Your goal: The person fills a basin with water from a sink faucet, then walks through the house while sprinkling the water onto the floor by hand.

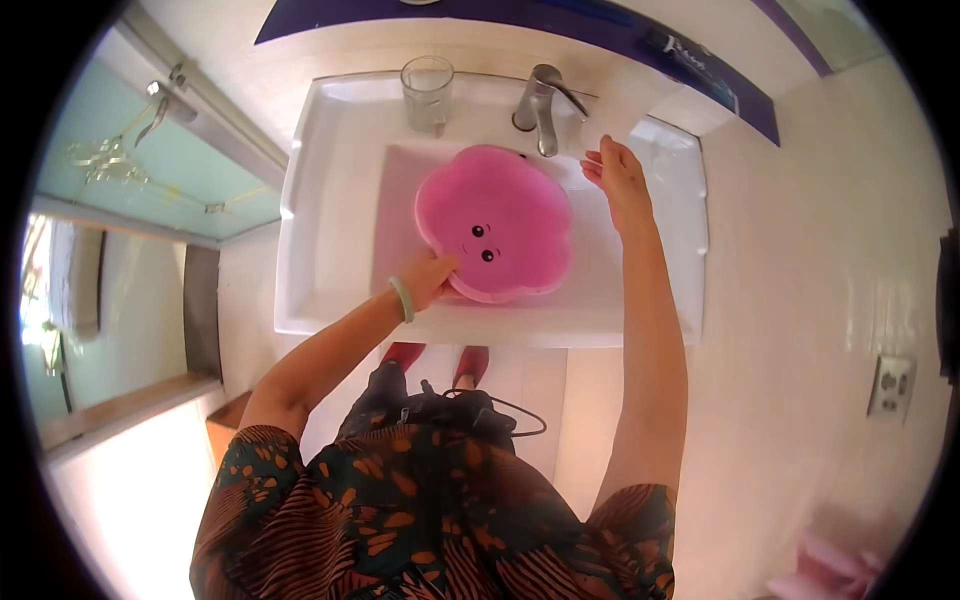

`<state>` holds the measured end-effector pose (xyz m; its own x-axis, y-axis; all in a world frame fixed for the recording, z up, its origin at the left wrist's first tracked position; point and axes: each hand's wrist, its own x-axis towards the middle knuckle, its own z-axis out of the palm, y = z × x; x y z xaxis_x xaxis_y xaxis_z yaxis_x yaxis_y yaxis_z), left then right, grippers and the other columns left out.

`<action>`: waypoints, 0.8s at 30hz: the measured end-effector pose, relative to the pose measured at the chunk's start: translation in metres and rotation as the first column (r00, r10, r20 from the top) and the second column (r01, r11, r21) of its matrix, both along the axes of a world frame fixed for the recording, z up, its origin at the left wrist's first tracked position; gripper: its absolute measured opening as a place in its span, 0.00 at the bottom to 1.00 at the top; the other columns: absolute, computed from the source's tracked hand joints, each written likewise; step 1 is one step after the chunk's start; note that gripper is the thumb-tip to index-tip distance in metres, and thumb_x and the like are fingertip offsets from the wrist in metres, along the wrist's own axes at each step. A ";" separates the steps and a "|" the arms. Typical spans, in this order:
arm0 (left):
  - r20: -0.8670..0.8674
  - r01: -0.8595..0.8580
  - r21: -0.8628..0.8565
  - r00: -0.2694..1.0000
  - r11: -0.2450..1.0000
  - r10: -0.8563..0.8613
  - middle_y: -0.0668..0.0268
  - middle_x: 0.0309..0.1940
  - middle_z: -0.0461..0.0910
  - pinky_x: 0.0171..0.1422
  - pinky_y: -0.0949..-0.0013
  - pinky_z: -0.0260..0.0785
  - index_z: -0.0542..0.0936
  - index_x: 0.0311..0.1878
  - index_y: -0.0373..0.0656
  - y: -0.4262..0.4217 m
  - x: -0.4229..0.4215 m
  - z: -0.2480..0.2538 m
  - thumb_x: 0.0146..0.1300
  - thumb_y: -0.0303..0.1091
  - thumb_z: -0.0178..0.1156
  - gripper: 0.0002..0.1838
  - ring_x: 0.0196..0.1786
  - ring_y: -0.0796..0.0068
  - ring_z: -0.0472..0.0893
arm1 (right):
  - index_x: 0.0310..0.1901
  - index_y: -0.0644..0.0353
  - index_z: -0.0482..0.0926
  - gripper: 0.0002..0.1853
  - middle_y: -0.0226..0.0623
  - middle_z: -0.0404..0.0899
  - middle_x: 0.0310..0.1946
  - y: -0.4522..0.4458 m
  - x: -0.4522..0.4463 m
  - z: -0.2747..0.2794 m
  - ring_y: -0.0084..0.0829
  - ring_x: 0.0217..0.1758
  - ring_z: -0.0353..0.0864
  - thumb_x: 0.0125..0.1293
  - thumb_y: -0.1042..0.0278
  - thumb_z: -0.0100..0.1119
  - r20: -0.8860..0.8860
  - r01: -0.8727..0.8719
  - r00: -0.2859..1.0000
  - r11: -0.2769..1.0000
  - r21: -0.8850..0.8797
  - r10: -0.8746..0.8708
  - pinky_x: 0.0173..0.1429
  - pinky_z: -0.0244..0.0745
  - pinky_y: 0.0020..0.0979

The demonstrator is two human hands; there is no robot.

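Note:
A pink basin (510,215) with a scalloped rim and a small printed face lies in the white sink (335,230). My left hand (430,278), with a pale green bangle at the wrist, grips the basin's near left edge, fingers closed on the rim. To the right of the metal faucet (545,110), my right hand (617,180) is raised with its fingers partly bent and apart, holding nothing visible. It does not touch the basin, and its fingertips are near the faucet's lever.
A clear glass (427,95) stands on the sink's back left ledge. Behind the sink runs a purple-edged shelf (500,12). A glass-panelled door (150,160) is at the left, and a wall socket (890,388) at the right.

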<state>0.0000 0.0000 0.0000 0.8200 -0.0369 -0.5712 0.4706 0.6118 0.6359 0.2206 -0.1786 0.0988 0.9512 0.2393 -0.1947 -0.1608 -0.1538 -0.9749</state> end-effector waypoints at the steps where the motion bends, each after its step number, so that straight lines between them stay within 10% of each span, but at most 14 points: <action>1: -0.048 -0.037 -0.039 0.998 0.999 0.035 0.52 0.52 0.67 0.55 0.55 0.72 0.59 0.57 0.30 0.000 -0.011 0.000 0.58 0.26 0.48 0.24 0.53 0.54 0.73 | 0.45 0.70 0.70 0.25 0.44 0.75 0.38 0.013 0.001 -0.009 0.31 0.38 0.77 0.64 0.51 0.46 -0.027 -0.030 0.999 0.999 0.037 0.031 0.45 0.74 0.27; 5: -0.035 -0.130 -0.134 0.991 0.982 0.127 0.48 0.52 0.67 0.56 0.54 0.71 0.59 0.55 0.25 -0.051 0.033 -0.023 0.57 0.25 0.47 0.23 0.52 0.54 0.74 | 0.45 0.70 0.69 0.23 0.43 0.75 0.39 0.008 0.054 -0.004 0.30 0.42 0.75 0.67 0.53 0.43 -0.023 -0.240 0.969 0.959 0.148 0.246 0.49 0.73 0.28; 12: -0.093 -0.149 0.009 0.984 0.989 0.149 0.51 0.47 0.72 0.54 0.58 0.73 0.64 0.53 0.26 -0.050 0.014 -0.042 0.56 0.28 0.51 0.22 0.48 0.58 0.76 | 0.31 0.63 0.74 0.15 0.32 0.72 0.24 0.032 0.047 -0.022 0.21 0.24 0.69 0.64 0.59 0.47 -0.178 0.007 0.983 0.971 0.238 0.037 0.28 0.68 0.23; 14: -0.267 0.250 0.505 0.955 0.826 -0.126 0.55 0.45 0.74 0.50 0.65 0.74 0.68 0.51 0.28 -0.048 0.020 -0.070 0.57 0.32 0.55 0.21 0.47 0.63 0.78 | 0.31 0.64 0.74 0.14 0.31 0.72 0.23 0.037 0.049 -0.008 0.20 0.23 0.68 0.63 0.60 0.47 -0.127 -0.045 0.989 0.962 0.268 0.081 0.27 0.67 0.23; 20: -0.009 -0.085 0.091 0.996 0.992 0.086 0.56 0.43 0.76 0.46 0.72 0.74 0.70 0.49 0.29 -0.066 0.014 -0.020 0.58 0.41 0.59 0.25 0.42 0.70 0.79 | 0.33 0.63 0.75 0.13 0.29 0.71 0.23 0.032 0.051 0.009 0.19 0.24 0.68 0.63 0.62 0.47 -0.157 -0.137 0.972 0.963 0.232 0.176 0.29 0.66 0.22; 24: -0.099 -0.077 0.132 0.991 0.988 0.090 0.54 0.42 0.77 0.45 0.74 0.73 0.72 0.48 0.28 -0.055 0.005 -0.019 0.58 0.40 0.58 0.23 0.42 0.70 0.79 | 0.36 0.63 0.75 0.13 0.28 0.71 0.25 0.012 0.041 0.006 0.19 0.25 0.68 0.65 0.61 0.47 -0.131 -0.258 0.950 0.950 0.178 0.282 0.31 0.66 0.21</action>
